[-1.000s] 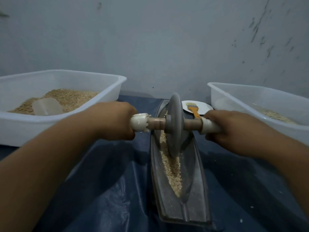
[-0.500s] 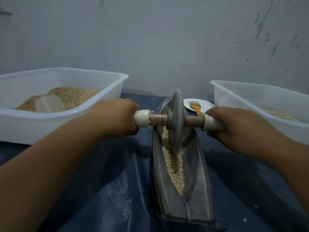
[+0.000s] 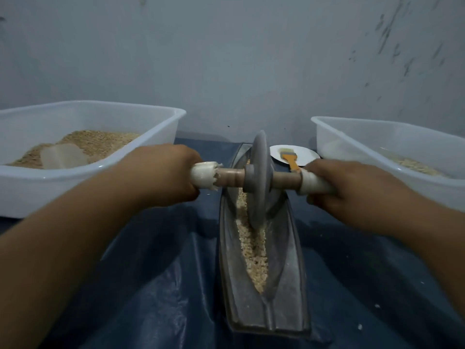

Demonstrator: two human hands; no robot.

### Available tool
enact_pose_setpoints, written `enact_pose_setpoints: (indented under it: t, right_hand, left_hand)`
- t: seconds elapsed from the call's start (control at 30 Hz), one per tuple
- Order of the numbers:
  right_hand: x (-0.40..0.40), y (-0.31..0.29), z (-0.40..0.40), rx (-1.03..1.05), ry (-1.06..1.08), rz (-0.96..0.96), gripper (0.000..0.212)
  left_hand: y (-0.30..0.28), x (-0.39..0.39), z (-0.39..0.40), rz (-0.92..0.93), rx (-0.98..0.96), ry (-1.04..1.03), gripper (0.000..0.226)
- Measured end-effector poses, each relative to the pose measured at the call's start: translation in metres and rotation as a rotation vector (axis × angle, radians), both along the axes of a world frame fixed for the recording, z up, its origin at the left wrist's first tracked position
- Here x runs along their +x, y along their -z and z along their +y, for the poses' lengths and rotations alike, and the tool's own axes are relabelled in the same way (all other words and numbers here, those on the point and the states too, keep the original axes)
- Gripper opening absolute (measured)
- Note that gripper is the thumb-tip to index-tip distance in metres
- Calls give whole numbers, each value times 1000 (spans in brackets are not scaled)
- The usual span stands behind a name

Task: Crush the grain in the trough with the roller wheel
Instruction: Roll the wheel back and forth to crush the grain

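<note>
On our left sits a white tub (image 3: 105, 172) with tan grain and a clear scoop (image 3: 64, 156) in it. Next, our left hand (image 3: 161, 175) wraps around the white end of the handle (image 3: 261, 178). At the middle stands the gray roller wheel (image 3: 259, 180), upright in the long gray trough (image 3: 281, 273), its edge down in the grain (image 3: 251, 245). That grain is pale and bumpy, in a thin strip. Behind it lies a white plate (image 3: 305, 154) with an orange brush (image 3: 290, 159). Our right hand (image 3: 352, 192) holds the other handle end. Another white tub (image 3: 377, 147) sits far right. Blue sheet (image 3: 151, 285) covers the tabletop. We see no writing.
</note>
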State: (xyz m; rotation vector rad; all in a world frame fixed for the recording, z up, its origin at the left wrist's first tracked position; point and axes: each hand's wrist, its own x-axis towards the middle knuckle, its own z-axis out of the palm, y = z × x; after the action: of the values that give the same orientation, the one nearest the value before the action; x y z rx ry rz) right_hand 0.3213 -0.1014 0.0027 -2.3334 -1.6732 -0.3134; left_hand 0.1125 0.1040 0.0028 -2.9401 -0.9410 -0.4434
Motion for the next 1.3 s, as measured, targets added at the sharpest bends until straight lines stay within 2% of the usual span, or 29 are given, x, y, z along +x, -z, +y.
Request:
enact_pose_setpoints:
  t: [0.07, 0.17, 0.23, 0.33, 0.43, 0.53, 0.6, 0.7, 0.83, 0.93, 1.03, 1.1, 1.17, 1.23, 1.3]
  right_hand:
    - [-3, 1, 3, -8, 11, -69, 18]
    - [-2, -15, -14, -206, -25, 122, 23]
    - [-1, -26, -28, -335, -106, 271, 39]
    - [1, -32, -33, -403, -183, 395, 54]
    - [3, -19, -21, -246, -111, 318, 39]
    - [-3, 0, -3, 1, -7, 30, 17]
    - [-5, 3, 2, 24, 1, -67, 19]
    - [0, -10, -11, -140, -42, 129, 20]
    - [2, -26, -30, -383, -174, 369, 54]
    - [5, -23, -27, -349, -163, 338, 54]
    - [5, -4, -11, -91, -68, 183, 27]
    - [2, 6, -2, 23, -43, 35, 18]
    - [1, 4, -1, -9, -34, 35, 19]
    - [1, -7, -11, -141, -40, 166, 21]
    - [-1, -17, -24, -278, -79, 281, 35]
  left_hand:
    - [0, 0, 1, -7, 8, 8, 21]
    - [-12, -11, -2, 148, -108, 48, 22]
    - [-23, -20, -9, 233, -170, 72, 29]
    - [-31, -24, -14, 264, -179, 96, 34]
    - [-19, -13, -8, 159, -125, 53, 26]
    - [-1, -1, -1, 35, -40, 3, 21]
    - [1, 0, 0, 11, -30, 3, 19]
    - [-12, -9, -2, 128, -123, 50, 22]
    - [-30, -25, -12, 274, -222, 81, 34]
    - [-26, -20, -12, 239, -193, 55, 33]
    - [-13, -8, -7, 109, -111, 15, 23]
    - [-7, -2, -6, 41, -30, -8, 19]
    - [-8, -3, -5, 58, -23, -2, 21]
    - [-16, -10, -8, 130, -101, 32, 22]
    - [-25, -19, -13, 194, -167, 72, 25]
